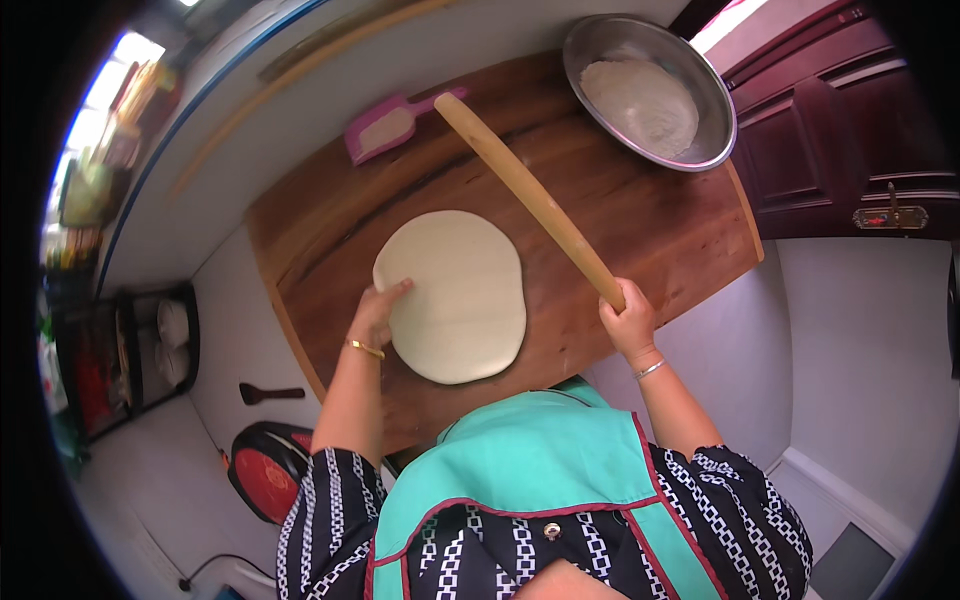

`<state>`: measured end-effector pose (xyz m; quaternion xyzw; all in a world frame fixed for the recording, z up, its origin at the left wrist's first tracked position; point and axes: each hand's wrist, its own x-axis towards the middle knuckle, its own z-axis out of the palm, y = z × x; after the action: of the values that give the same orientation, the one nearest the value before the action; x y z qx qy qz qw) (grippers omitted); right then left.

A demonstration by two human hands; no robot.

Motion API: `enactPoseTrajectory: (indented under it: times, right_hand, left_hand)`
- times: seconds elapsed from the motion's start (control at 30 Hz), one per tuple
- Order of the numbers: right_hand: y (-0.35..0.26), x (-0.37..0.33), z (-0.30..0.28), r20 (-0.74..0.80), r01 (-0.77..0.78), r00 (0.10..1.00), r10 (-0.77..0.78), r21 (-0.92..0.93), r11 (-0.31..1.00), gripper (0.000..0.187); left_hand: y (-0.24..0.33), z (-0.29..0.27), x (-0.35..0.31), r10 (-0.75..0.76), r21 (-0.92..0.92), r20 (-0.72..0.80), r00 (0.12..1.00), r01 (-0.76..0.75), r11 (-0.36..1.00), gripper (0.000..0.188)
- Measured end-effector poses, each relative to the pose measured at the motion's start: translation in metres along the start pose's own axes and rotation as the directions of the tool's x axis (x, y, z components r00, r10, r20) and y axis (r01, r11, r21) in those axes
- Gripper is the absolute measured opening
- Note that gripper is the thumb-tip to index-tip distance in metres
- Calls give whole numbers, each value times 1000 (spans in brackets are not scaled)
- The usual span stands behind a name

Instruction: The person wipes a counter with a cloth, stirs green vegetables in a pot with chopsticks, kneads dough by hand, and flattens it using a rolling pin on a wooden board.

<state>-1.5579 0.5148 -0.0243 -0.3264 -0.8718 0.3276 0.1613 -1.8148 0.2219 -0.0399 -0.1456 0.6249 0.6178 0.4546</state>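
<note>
A smooth, pale sheet of rolled-out dough (pixel 462 290) lies flat on a brown wooden board (pixel 335 240). At its left edge is my left hand (pixel 374 314), closed on the rim with the thumb on top; the other fingers are mostly hidden. My right hand (pixel 630 320) is wrapped round the near end of a long wooden rolling pin (pixel 530 192). The pin slants up and to the left, to the right of the dough and apart from it, its far end close to the scoop's handle.
A steel bowl (pixel 724 130) holding flour (pixel 640 105) stands at the board's far right corner. A pink scoop (pixel 405 108) with some flour lies at the far edge. Left of the board are a dark brush-like tool (pixel 270 393) and a red-and-black appliance (pixel 268 470). A dark red door (pixel 840 110) stands to the right.
</note>
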Motion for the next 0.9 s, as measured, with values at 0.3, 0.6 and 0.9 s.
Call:
enactPoseTrajectory:
  times: [0.3,0.6,0.9]
  right_hand:
    - [19,20,-30,-133,-159,979,153,-35,987,22]
    - [5,16,-35,-171,-108,980,101,-28,994,23]
    - [-36,-27,-7,0,179,984,-179,-64,982,26]
  left_hand:
    - [147,191,198,42,744,458,888,-409,528,38]
    - [91,60,132,175,199,112,978,-194,960,37]
    - [-130,-4,-61,-85,-582,51,995,99,807,33]
